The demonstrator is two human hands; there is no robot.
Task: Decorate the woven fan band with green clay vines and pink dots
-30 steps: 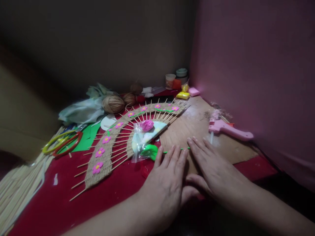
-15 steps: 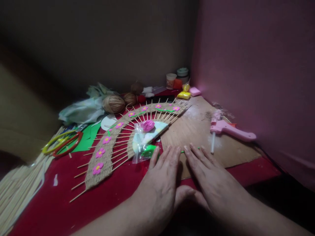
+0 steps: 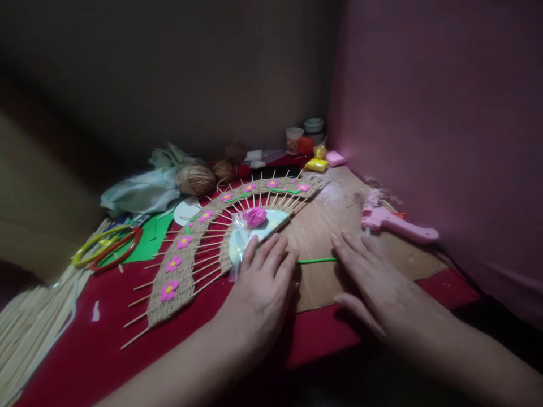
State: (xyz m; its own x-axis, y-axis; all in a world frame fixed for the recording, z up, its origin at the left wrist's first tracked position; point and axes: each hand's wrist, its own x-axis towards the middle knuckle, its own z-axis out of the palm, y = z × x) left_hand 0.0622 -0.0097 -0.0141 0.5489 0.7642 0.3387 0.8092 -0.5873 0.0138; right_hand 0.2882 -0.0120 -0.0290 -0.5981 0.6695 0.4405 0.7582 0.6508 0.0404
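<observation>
Just resting the left hand [image 3: 263, 294] and right hand [image 3: 375, 291] flat, gripping nothing, across opposite stretches of a skinny green strand [image 3: 316, 261] near the front edge of the board [image 3: 309, 234], prob using that firm spot toward the right edge of the counter [image 3: 316, 339] for even pressure.

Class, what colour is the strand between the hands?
The strand is bright green, clearest in the head view.

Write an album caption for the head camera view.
A thin green strand runs between left hand and right hand, beside a flower-trimmed woven fan.
</observation>
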